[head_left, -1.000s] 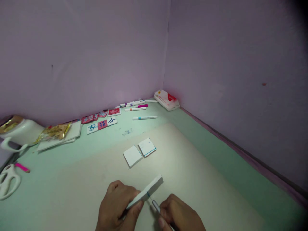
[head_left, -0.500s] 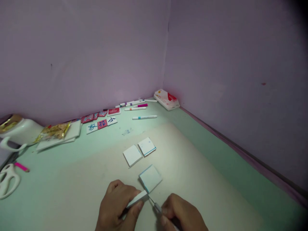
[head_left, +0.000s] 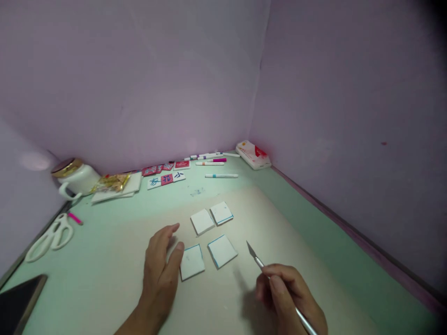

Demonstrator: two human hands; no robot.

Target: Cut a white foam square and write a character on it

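Observation:
My left hand is open above the table, thumb and fingers apart. Its thumb is at the left edge of a white square tile with a blue line along its edges; I cannot tell whether they touch. Another white square with blue edges lies just right of that one. Behind them are a plain white square and a fourth white square with a blue front edge. My right hand is closed round a silver craft knife, its pointed blade raised and angled up to the left.
Behind lie lettered squares, a teal-banded marker, several more markers and a white-and-red pack. At left are a white mug, a gold snack packet, white scissors and a dark-screened device.
My left hand has let go of the white square, which now lies flat beside the others. My right hand has drawn the craft knife away to the right. The view has shifted left.

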